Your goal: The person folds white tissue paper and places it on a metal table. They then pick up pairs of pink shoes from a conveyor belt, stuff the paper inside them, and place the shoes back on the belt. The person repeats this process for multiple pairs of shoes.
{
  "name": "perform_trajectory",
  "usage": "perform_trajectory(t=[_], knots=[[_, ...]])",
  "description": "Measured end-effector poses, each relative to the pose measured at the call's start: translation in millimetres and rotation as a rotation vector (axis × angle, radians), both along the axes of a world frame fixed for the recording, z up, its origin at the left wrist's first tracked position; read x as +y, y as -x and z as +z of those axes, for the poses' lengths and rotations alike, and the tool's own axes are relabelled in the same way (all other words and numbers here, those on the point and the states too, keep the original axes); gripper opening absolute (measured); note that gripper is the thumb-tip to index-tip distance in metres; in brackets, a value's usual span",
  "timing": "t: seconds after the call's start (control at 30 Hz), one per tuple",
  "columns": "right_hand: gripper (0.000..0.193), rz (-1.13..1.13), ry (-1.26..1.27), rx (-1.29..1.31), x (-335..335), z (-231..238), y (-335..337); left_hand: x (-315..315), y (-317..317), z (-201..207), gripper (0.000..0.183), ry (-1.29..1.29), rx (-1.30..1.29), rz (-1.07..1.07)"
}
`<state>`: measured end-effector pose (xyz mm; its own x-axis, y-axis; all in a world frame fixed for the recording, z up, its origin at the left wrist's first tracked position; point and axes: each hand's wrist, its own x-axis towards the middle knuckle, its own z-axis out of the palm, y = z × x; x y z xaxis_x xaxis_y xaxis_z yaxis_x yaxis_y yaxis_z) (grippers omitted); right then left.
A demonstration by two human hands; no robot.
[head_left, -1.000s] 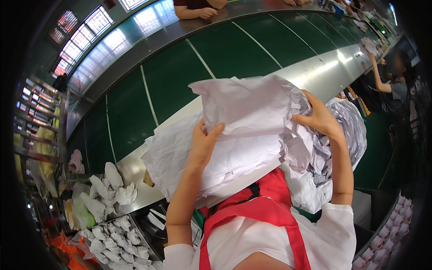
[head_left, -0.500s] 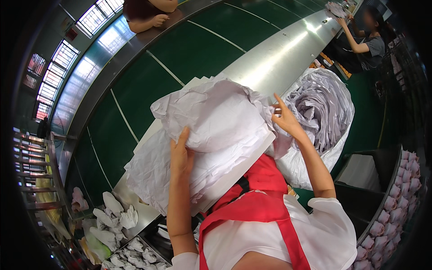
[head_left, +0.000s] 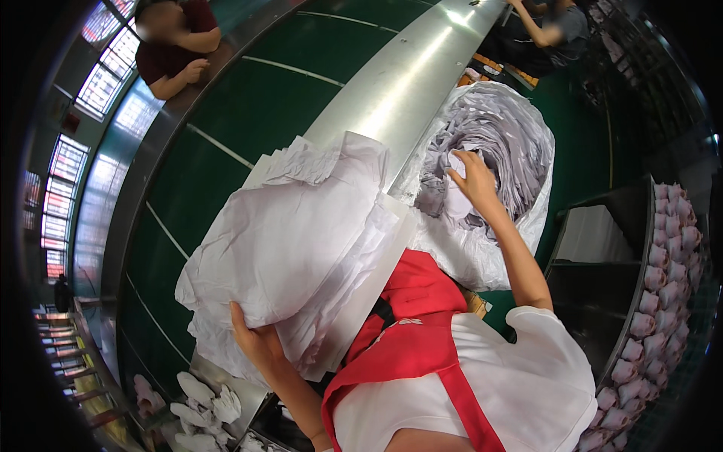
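A thick pile of wrinkled white paper sheets (head_left: 279,241) lies on a flat white board (head_left: 392,233) in front of me. My left hand (head_left: 258,348) grips the pile's near edge, thumb on top and fingers tucked beneath. To the right, my right hand (head_left: 476,181) reaches over an open white plastic sack (head_left: 474,260) packed with coiled layers of crumpled paper (head_left: 520,151). Its fingers are closed on a pale folded piece of paper (head_left: 457,200) at the sack's hollow middle; the fingertips are partly hidden.
A green conveyor belt (head_left: 226,98) with white cross lines runs beside a metal ledge (head_left: 384,83). White wrapped bundles (head_left: 666,279) line a rack at right; crumpled white pieces (head_left: 207,407) lie at lower left. One person (head_left: 177,53) leans across the belt; another (head_left: 550,34) sits far right.
My right hand has left the pile's right edge and moved over the sack, closing on a pale piece. My left hand has shifted down along the pile's near edge. The view has turned right.
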<state>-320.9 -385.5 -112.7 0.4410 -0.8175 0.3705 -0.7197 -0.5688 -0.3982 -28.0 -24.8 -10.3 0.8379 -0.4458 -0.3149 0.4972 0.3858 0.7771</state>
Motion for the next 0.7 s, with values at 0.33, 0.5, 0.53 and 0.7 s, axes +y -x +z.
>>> perform_trajectory(t=[0.33,0.5,0.53,0.7], knots=[[0.039,0.892,-0.001,-0.229,167.6,147.6,-175.9,38.0,30.8,4.5,0.048,-0.274,-0.244,0.220],[0.053,0.776,0.026,-0.043,170.9,128.4,-205.6,78.5,36.6,5.0,0.052,-0.728,-0.428,0.207],[0.057,0.791,0.037,-0.024,170.8,126.2,-206.1,81.9,33.4,15.2,0.055,-0.705,-0.556,0.154],[0.058,0.864,0.096,0.054,169.4,122.2,-202.0,55.2,43.2,67.7,0.047,-1.058,-1.330,0.529]])
